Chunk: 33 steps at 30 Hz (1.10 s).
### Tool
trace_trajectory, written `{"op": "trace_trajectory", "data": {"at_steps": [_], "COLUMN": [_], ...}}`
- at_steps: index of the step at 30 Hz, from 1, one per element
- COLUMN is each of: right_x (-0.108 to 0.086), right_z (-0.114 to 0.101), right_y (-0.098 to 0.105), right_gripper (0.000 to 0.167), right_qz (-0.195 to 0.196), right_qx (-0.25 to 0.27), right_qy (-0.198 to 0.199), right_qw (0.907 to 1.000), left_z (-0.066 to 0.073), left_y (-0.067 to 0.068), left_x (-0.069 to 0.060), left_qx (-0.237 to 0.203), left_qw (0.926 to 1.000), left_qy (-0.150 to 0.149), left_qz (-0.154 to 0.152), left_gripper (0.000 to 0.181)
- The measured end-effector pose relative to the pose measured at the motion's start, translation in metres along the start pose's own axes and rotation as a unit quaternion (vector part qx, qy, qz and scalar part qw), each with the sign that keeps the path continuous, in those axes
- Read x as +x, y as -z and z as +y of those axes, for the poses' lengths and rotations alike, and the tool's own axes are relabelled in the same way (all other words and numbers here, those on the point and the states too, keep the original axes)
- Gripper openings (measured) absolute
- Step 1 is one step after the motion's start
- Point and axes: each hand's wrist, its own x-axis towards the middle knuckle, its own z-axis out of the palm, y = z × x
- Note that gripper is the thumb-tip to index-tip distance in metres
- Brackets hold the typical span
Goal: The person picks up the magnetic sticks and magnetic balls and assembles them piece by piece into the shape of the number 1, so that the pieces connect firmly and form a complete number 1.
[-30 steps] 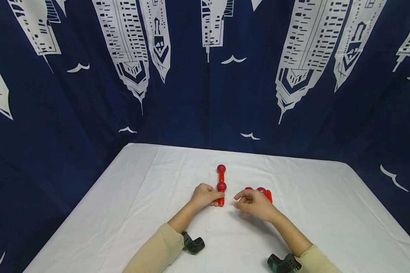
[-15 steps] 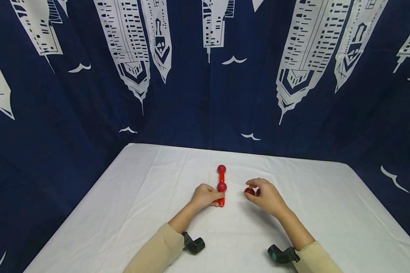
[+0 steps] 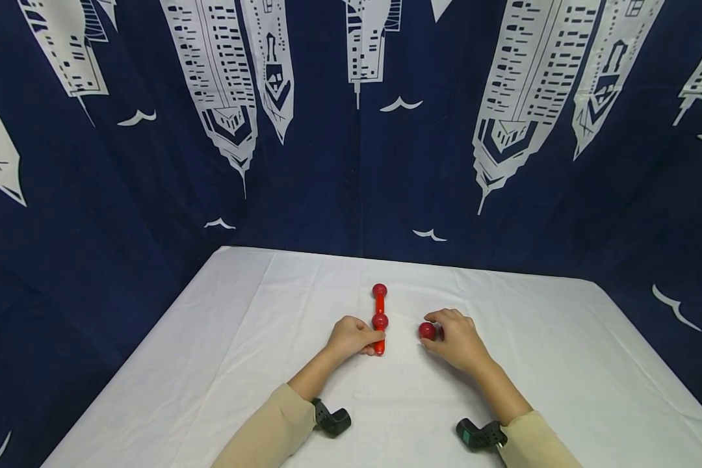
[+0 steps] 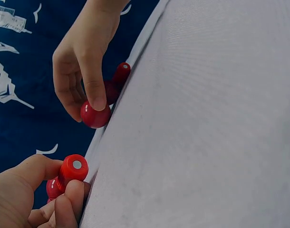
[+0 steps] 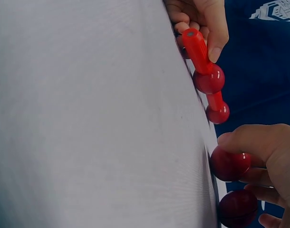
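Note:
A chain of red balls and rods lies on the white cloth; its middle ball (image 3: 379,321) and far ball (image 3: 379,290) are joined by a rod. My left hand (image 3: 351,338) pinches the near rod (image 3: 379,346), whose end (image 4: 77,165) faces the left wrist camera. To the right, my right hand (image 3: 457,339) has thumb and fingers round a red ball (image 3: 427,331). In the right wrist view a second ball (image 5: 238,208) sits beside that held ball (image 5: 229,164), under the curled lower fingers.
Beyond the right hand, a red rod (image 4: 122,72) shows in the left wrist view. The white-covered table (image 3: 304,279) ends at a dark blue curtain (image 3: 327,195) with white prints. Black devices (image 3: 333,421) sit at both wrists.
My right hand has moved right from beside the chain to the loose pieces and taken hold of a ball there. The left hand keeps its pinch on the rod.

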Motion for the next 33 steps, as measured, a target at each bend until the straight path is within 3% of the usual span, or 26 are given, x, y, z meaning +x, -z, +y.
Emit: {"op": "trace_trajectory", "data": {"at_steps": [17,33], "right_x": [0.003,-0.003], "right_z": [-0.003,-0.027], "right_y": [-0.003,-0.001], "right_gripper": [0.035,0.034], "right_qz": [-0.011,0.014], "right_qx": [-0.003,0.041], "right_qy": [-0.010,-0.030], "right_qw": [0.9999,0.9986], "left_z": [-0.001,0.000], "left_y": [-0.001,0.000], "left_x": [-0.001,-0.001], "left_qx": [0.000,0.003], "left_qw": [1.0000,1.0000], "left_qy": [-0.005,-0.004], "left_qz": [0.001,0.000], "left_gripper": [0.035,0.035]}}
